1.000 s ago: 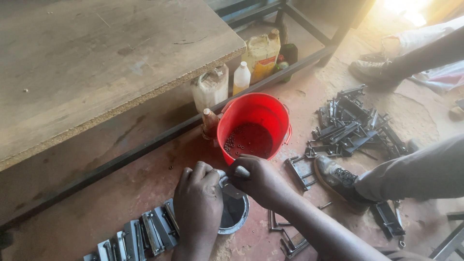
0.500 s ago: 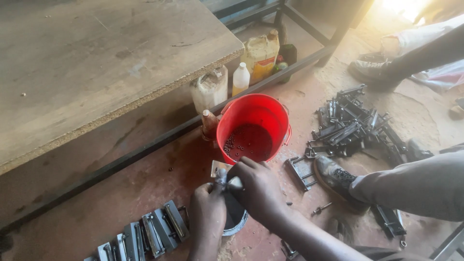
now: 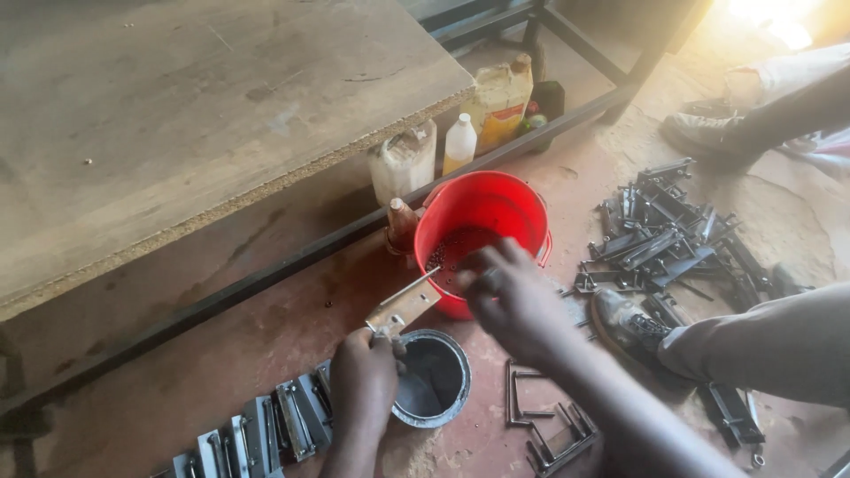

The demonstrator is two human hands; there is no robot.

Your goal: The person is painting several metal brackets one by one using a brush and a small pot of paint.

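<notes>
Now the left hand (image 3: 363, 381) pinches a flat metal piece (image 3: 403, 307) over the small tin (image 3: 431, 379); right hand (image 3: 512, 296), fingers curled together, hovers by the red bucket (image 3: 496, 208). Dipping likely follows.

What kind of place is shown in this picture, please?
Probably a small metal workshop: the person squats on a dirt floor beside a pile of metal parts, a red bucket and a rough workbench.

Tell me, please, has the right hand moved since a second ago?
Yes. The right hand has risen from over the paint tin toward the red bucket.
</notes>
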